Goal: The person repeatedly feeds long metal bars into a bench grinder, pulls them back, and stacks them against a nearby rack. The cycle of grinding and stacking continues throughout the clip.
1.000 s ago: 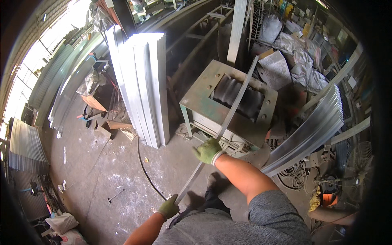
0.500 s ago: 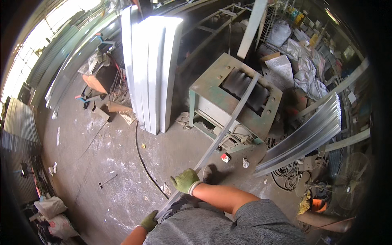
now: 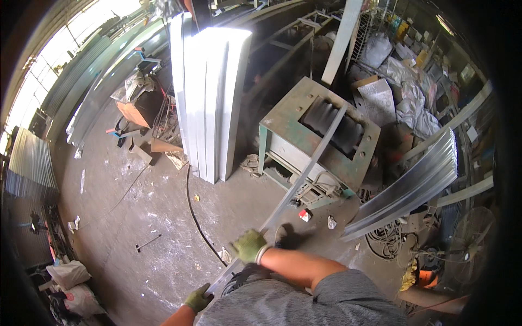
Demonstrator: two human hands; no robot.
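A long grey metal bar (image 3: 296,187) runs slantwise from my body to the machine ahead. Its far end lies over the dark ribbed opening (image 3: 333,126) in the machine's flat, worn top. My right hand (image 3: 250,246), in a green knit glove with a pale cuff, is closed over the bar a short way from its near end; its fingertips are slightly blurred. Close to my waist, my left hand (image 3: 198,298), in a matching glove, grips the near end, its fingers partly hidden. The machine (image 3: 283,108) stands on a green frame.
Tall shiny metal panels (image 3: 209,103) stand left of the machine. Curved corrugated sheets (image 3: 408,185) lean at the right, near coiled cable (image 3: 385,243) and a fan (image 3: 470,247). A dark hose (image 3: 191,209) crosses the floor. At lower right, another person's forearm (image 3: 435,300) seems visible.
The surroundings sit slightly lower and farther right in view. Both hands stay on the bar in nearly the same places; the right hand's fingers have shifted a little.
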